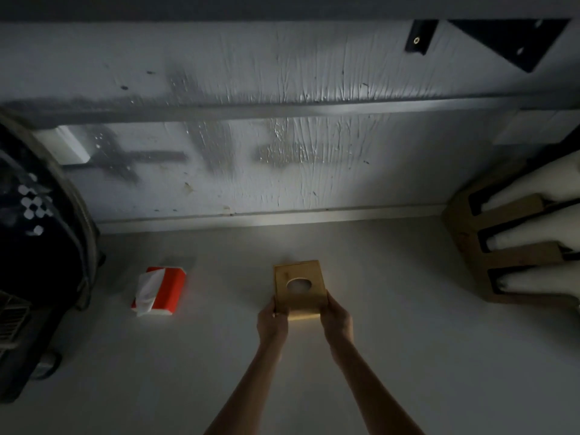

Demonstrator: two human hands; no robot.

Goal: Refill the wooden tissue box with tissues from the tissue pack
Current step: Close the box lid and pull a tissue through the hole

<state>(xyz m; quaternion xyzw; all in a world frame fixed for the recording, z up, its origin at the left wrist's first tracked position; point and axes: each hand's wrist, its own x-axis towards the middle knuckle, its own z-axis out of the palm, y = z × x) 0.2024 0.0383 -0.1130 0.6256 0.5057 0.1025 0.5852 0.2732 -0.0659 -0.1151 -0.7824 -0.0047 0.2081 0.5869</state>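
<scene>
A square wooden tissue box [298,287] with an oval hole in its top sits on the pale table [219,356], a little right of centre. My left hand [272,321] grips its near left side and my right hand [336,318] grips its near right side. No tissue shows in the oval hole. To the left, well apart from the box, lies the red and white tissue pack [161,291], its top torn open with white tissue sticking out.
A dark bag or backpack [34,246] fills the left edge of the table. At the right stands a cardboard holder [470,233] with white rolled items in its slots. A scuffed grey wall [282,152] runs along the table's back.
</scene>
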